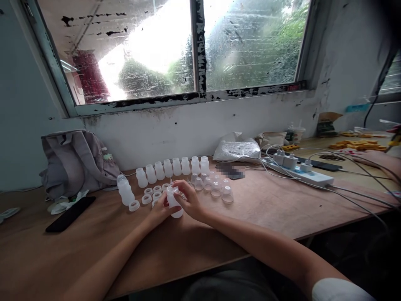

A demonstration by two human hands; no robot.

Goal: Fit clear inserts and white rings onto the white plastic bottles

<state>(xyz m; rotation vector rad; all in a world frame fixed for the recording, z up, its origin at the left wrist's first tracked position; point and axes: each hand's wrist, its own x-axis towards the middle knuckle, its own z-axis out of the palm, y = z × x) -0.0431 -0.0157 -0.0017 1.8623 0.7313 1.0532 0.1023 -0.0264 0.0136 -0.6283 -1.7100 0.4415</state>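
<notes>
- Left hand: grip closed around the lower side of a frosted bottle.
- Right hand: grip curled about its top.
- The bottle stands near upright between both; neither is nearer.
- Beyond: white rings leftward, clear domes rightward.
- Farthest: a bottle row.

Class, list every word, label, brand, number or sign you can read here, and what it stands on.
No text can be read.
Held bottle: no legible marking.
Dark item by the silver bag: pixelated, unreadable.
Power strip: any print too small.
Green pouch: any print too blurred.
</notes>
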